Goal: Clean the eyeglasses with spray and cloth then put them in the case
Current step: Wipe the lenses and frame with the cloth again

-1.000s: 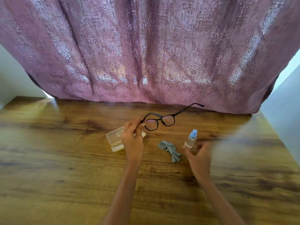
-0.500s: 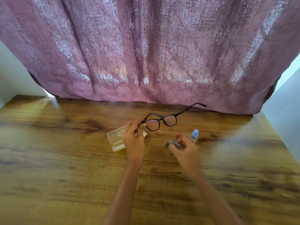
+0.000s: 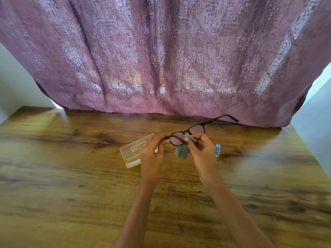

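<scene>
There is one pair of dark-framed glasses [image 3: 197,129], one grey cloth [image 3: 181,153], one pale translucent case [image 3: 133,150], one small spray bottle [image 3: 217,148] with a blue cap, and two bare hands. The glasses are held up above the table [image 3: 71,176], between case and bottle, with one temple stretched out to the right towards the curtain [image 3: 161,59]. The left hand [image 3: 151,153] pinches the frame at its left end, thumb and fingertips closed on it. The right hand [image 3: 203,153] pinches the cloth against the glasses near the bridge, fingers curled round the fold, and the loose end of the cloth hangs below the lens. The case lies on the table just behind the left hand, printed side up; whether it is latched I cannot tell. The bottle stands upright just beyond the right hand, partly hidden by it. Half a second ago the right hand was low at the table, closing on the cloth beside the bottle; now it has risen and brought the cloth to the glasses. A second ago the cloth lay loose on the wood and that hand was at the bottle. The left hand has kept its hold on the frame throughout, and case and bottle stand where they did. The table is glossy brown wood with dark grain. A mauve patterned curtain hangs behind its far edge, with pale wall [image 3: 16,86] showing at either side.
</scene>
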A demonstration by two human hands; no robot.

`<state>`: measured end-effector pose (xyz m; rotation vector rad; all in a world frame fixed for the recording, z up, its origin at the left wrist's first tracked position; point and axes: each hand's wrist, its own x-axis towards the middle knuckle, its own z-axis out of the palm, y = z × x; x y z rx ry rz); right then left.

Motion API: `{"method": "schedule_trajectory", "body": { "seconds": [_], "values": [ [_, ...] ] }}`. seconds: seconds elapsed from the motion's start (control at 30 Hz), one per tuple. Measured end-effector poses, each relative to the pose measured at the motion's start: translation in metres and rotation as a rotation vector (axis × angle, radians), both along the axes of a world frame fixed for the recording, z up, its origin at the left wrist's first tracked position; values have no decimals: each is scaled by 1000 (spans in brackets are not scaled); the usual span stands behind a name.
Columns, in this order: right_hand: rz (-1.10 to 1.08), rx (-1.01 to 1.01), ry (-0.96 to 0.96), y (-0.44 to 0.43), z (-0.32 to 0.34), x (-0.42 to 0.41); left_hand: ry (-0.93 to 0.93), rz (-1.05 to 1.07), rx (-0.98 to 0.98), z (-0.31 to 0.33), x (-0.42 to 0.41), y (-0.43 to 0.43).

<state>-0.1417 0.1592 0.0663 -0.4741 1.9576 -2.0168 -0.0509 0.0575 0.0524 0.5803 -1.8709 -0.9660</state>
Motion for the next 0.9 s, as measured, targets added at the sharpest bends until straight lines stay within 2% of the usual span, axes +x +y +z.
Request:
{"method": "schedule_trajectory", "body": {
  "seconds": [0.1, 0.23, 0.33, 0.57, 0.77, 0.9],
  "values": [
    [-14, 70, 154, 2, 3, -1, -25, 26, -79, 1, 1, -5],
    [-87, 214, 657, 4, 2, 2, -68, 39, -84, 1, -3, -2],
    [-103, 300, 858, 1, 0, 6, -103, 46, -70, -1, -7, 1],
    [2, 304, 955, -1, -2, 18, -95, 56, -63, 7, -9, 5],
    [-96, 331, 898, -5, -1, 7, -64, 67, -60, 7, -9, 5],
    [-15, 333, 986, -7, -3, 12, -70, 74, -61, 6, -10, 6]
  ]
}}
